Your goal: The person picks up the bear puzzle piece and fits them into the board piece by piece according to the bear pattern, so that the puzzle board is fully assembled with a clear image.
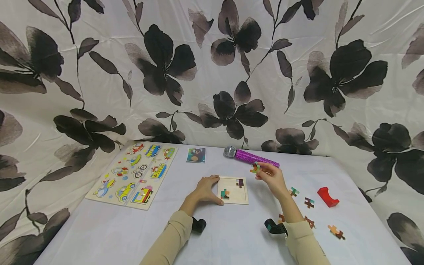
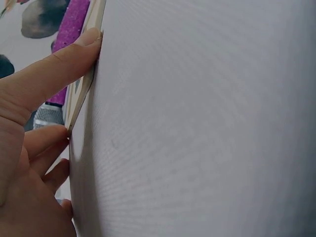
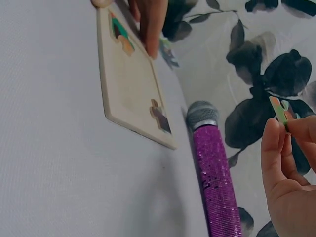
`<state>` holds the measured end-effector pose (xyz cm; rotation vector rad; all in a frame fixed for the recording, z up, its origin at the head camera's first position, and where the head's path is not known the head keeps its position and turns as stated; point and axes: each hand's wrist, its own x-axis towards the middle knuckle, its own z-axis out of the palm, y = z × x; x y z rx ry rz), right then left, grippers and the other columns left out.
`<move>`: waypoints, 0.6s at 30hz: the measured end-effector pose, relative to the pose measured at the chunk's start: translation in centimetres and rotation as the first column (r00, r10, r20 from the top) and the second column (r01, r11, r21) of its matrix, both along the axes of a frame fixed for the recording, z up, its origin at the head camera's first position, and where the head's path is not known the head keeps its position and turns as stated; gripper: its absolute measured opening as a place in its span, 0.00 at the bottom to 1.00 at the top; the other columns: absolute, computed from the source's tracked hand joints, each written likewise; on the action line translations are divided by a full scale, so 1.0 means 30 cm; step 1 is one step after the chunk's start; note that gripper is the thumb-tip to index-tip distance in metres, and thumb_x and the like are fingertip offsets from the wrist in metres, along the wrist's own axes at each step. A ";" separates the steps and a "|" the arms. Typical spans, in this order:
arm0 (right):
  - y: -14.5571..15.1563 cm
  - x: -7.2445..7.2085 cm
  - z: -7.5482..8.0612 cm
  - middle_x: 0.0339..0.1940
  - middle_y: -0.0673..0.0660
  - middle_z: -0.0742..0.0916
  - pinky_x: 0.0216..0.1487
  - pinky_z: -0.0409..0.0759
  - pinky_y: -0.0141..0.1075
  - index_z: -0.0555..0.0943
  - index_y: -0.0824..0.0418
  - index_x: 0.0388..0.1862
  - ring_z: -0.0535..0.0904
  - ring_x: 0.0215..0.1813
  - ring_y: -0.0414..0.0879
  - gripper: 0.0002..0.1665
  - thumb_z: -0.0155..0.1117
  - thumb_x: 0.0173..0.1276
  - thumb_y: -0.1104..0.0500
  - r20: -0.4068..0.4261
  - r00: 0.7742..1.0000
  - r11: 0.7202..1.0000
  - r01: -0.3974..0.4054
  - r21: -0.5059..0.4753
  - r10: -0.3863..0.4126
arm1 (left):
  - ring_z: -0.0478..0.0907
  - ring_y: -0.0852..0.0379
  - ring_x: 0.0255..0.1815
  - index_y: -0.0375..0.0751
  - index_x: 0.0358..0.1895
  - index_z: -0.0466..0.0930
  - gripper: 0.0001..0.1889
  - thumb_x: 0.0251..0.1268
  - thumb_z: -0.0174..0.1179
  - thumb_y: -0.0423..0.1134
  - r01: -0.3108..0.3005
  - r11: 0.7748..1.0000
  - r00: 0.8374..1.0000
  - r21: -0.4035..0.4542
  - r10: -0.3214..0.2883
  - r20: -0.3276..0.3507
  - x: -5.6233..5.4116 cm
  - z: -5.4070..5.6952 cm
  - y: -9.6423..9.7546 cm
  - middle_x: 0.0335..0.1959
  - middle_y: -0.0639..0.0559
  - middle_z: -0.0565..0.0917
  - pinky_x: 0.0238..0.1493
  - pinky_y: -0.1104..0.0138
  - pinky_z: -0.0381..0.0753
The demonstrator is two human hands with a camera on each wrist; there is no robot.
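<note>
In the head view a pale wooden puzzle tray (image 1: 236,200) lies on the table, with one puzzle piece (image 1: 225,194) at its lower left and another at its upper right corner. My left hand (image 1: 206,190) holds the tray along its left side, thumb at the near corner and fingers at the far one. Raised to the right of the tray, my right hand (image 1: 272,179) pinches a green and orange puzzle piece (image 3: 279,111) between thumb and fingers. The left wrist view shows the thumb (image 2: 74,59) against the tray's edge.
Behind the right hand lies a purple glittery microphone (image 1: 255,157). Several loose puzzle pieces (image 1: 309,202) and a red curved block (image 1: 328,197) are on the right. A vehicle puzzle board (image 1: 145,200) is at left, a small picture card (image 1: 196,155) at the back.
</note>
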<state>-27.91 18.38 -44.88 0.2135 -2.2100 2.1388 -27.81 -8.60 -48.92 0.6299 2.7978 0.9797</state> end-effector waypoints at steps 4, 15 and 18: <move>-0.008 -0.003 -0.007 0.32 0.54 0.83 0.36 0.83 0.30 0.71 0.79 0.55 0.81 0.31 0.40 0.21 0.58 0.63 0.74 -0.020 1.000 1.000 -0.011 0.002 0.011 | 0.60 0.40 0.70 0.30 0.64 0.67 0.52 0.31 0.79 0.51 -0.003 1.000 1.000 0.000 0.003 0.003 0.000 0.000 -0.001 0.67 0.39 0.67 0.72 0.46 0.49; -0.096 -0.031 -0.018 0.48 0.75 0.75 0.43 0.84 0.39 0.67 0.77 0.61 0.82 0.41 0.56 0.22 0.48 0.69 0.73 -0.002 0.985 0.974 -0.170 0.150 0.172 | 0.59 0.41 0.70 0.30 0.65 0.67 0.51 0.32 0.79 0.50 -0.002 1.000 1.000 0.000 0.002 0.012 0.001 0.003 -0.001 0.68 0.39 0.67 0.72 0.46 0.48; -0.134 -0.056 -0.026 0.42 0.73 0.79 0.37 0.85 0.38 0.68 0.78 0.60 0.84 0.32 0.49 0.23 0.53 0.66 0.73 0.004 0.991 0.974 -0.131 0.183 0.133 | 0.59 0.40 0.70 0.30 0.64 0.67 0.51 0.32 0.78 0.50 0.000 1.000 1.000 -0.002 0.000 0.012 0.001 0.003 0.001 0.68 0.39 0.67 0.72 0.46 0.49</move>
